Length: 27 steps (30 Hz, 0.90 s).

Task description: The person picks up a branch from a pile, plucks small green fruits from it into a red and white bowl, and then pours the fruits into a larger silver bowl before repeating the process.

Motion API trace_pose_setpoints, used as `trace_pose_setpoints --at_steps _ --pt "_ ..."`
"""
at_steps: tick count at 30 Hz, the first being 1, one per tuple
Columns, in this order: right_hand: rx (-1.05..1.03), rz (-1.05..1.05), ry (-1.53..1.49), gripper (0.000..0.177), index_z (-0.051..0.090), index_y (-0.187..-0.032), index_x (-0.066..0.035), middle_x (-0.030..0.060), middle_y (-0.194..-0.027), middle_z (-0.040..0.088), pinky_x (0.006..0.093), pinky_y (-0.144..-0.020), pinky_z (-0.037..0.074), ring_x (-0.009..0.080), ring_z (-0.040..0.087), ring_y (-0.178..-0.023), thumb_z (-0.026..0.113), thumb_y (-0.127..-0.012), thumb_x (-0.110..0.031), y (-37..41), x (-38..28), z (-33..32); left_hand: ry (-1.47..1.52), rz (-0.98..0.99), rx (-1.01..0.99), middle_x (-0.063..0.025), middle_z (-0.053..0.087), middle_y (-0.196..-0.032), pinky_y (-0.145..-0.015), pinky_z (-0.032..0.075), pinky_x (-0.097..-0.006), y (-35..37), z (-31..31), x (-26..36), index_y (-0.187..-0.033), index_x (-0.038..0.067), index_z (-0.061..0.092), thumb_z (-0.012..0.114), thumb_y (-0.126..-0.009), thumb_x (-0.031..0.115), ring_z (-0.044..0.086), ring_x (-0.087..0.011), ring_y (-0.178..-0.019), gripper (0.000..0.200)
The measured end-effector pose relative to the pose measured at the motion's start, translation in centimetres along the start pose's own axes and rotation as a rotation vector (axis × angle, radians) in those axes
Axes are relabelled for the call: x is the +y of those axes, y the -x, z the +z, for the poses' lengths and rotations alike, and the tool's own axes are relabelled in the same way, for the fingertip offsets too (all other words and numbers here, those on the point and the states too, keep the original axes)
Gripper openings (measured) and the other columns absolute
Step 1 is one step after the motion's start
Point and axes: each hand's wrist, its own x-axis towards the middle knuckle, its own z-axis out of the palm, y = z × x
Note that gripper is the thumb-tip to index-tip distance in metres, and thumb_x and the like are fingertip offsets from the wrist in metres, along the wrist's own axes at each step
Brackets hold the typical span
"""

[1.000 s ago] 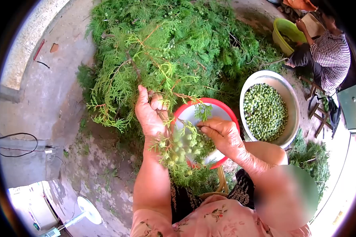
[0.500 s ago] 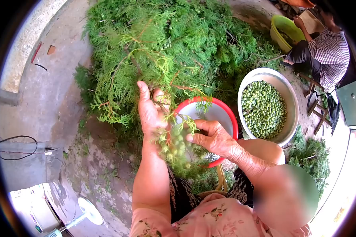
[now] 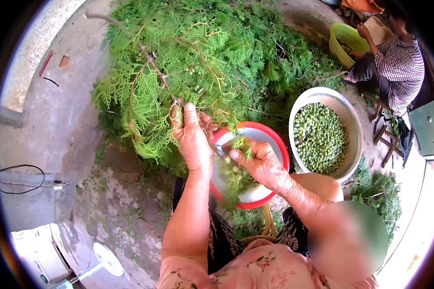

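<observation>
My left hand [image 3: 195, 144] is closed around the woody stem of a leafy evergreen branch [image 3: 152, 67], which stretches up and left over the heap. Close by, over the red-rimmed white basin [image 3: 282, 147], my right hand [image 3: 265, 166] pinches a green sprig [image 3: 234, 180] between thumb and fingers. The sprig hangs down, blurred by motion, with round green cones among its leaves. Part of the basin's inside is hidden behind it and my hand.
A large heap of evergreen branches [image 3: 255, 62] lies ahead. To the right stands a metal basin [image 3: 354, 139] holding many green cones [image 3: 320, 137]. Beyond it, a seated person [image 3: 402, 67] is beside a yellow-green tub [image 3: 337, 45]. A fan [image 3: 108, 260] stands at lower left.
The sprig and my right hand have shifted right and down over the red-rimmed basin, apart from my left hand. The branch in my left hand has swung up and left.
</observation>
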Motion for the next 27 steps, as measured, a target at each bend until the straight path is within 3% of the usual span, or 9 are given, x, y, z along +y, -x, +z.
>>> trace_pose_setpoints --at_steps 1,4,5,8,9,17,21,24,27 --pt "-0.002 0.003 -0.157 0.035 0.057 -0.106 -0.001 0.0156 -0.082 0.062 0.0338 -0.073 0.044 0.0135 0.054 -0.078 0.062 -0.085 -0.028 0.0 0.1 0.2 -0.009 0.017 0.009 -0.0042 0.055 -0.068 -0.036 0.036 -0.0209 0.2 0.3 0.1 -0.110 0.010 0.049 0.053 -0.090 0.025 0.051 -0.0116 -0.048 0.025" --pt "0.015 -0.199 -0.104 0.041 0.056 -0.110 -0.001 0.0140 -0.076 0.062 0.0330 -0.072 0.045 0.0115 0.054 -0.075 0.064 -0.083 -0.032 -0.3 -0.4 0.7 -0.072 0.016 0.033 -0.0047 0.057 -0.070 -0.038 0.039 -0.0211 0.4 0.7 -0.1 -0.108 0.008 0.050 0.053 -0.090 0.023 0.054 -0.0127 -0.050 0.024" --pt "0.024 -0.178 -0.034 0.040 0.057 -0.104 0.001 0.0186 -0.073 0.061 0.0355 -0.071 0.046 0.0198 0.060 -0.073 0.065 -0.081 -0.031 -0.5 -0.1 1.0 -0.088 -0.004 0.029 -0.0048 0.057 -0.070 -0.038 0.039 -0.0213 0.5 0.9 -0.1 -0.107 0.007 0.050 0.053 -0.090 0.023 0.055 -0.0129 -0.051 0.023" --pt "-0.100 -0.235 0.370 0.035 0.057 -0.096 0.002 0.0235 -0.076 0.059 0.0401 -0.071 0.045 0.0344 0.060 -0.077 0.064 -0.079 -0.028 -0.7 -1.0 0.5 -0.088 -0.138 0.040 -0.0055 0.058 -0.071 -0.039 0.042 -0.0224 0.8 1.3 0.2 -0.097 0.006 0.053 0.055 -0.089 0.020 0.057 -0.0147 -0.052 0.017" --pt "-0.104 -0.134 0.463 0.030 0.057 -0.088 0.003 0.0254 -0.076 0.057 0.0444 -0.069 0.044 0.0420 0.054 -0.078 0.061 -0.078 -0.025 -0.7 -0.9 0.7 -0.111 -0.127 -0.004 -0.0047 0.057 -0.072 -0.039 0.042 -0.0218 0.6 0.9 -0.3 -0.098 0.007 0.052 0.055 -0.088 0.027 0.055 -0.0133 -0.050 0.023" --pt "-0.083 -0.198 0.355 0.026 0.057 -0.087 0.003 0.0236 -0.074 0.058 0.0440 -0.067 0.044 0.0394 0.057 -0.072 0.057 -0.081 -0.023 -0.3 -1.9 0.3 -0.086 -0.256 0.088 -0.0059 0.056 -0.073 -0.033 0.037 -0.0238 -0.8 -0.3 -1.2 -0.108 0.015 0.045 0.057 -0.086 0.037 0.049 -0.0131 -0.041 0.034" --pt "-0.125 -0.122 0.282 0.023 0.058 -0.090 0.002 0.0235 -0.076 0.059 0.0421 -0.066 0.044 0.0379 0.058 -0.072 0.055 -0.082 -0.020 -0.3 -1.2 0.5 -0.079 -0.129 0.144 -0.0046 0.049 -0.071 -0.032 0.036 -0.0248 -1.4 0.1 -1.5 -0.103 0.008 0.044 0.058 -0.085 0.039 0.043 -0.0130 -0.042 0.038" --pt "-0.108 -0.103 0.233 0.019 0.057 -0.087 0.000 0.0103 -0.070 0.058 0.0316 -0.062 0.045 0.0174 0.057 -0.065 0.054 -0.085 -0.018 -0.1 -0.6 0.6 -0.093 -0.243 0.263 -0.0033 0.047 -0.070 -0.028 0.030 -0.0244 -1.9 0.4 -2.0 -0.090 0.008 0.040 0.059 -0.085 0.037 0.039 -0.0142 -0.037 0.035" --pt "-0.129 -0.002 0.157 0.018 0.057 -0.088 0.000 0.0069 -0.069 0.057 0.0280 -0.059 0.044 0.0131 0.056 -0.064 0.052 -0.087 -0.017 0.3 -1.0 0.4 -0.133 -0.218 0.256 -0.0029 0.043 -0.067 -0.027 0.029 -0.0244 -1.7 0.9 -2.0 -0.090 0.008 0.039 0.058 -0.085 0.039 0.038 -0.0143 -0.037 0.037"
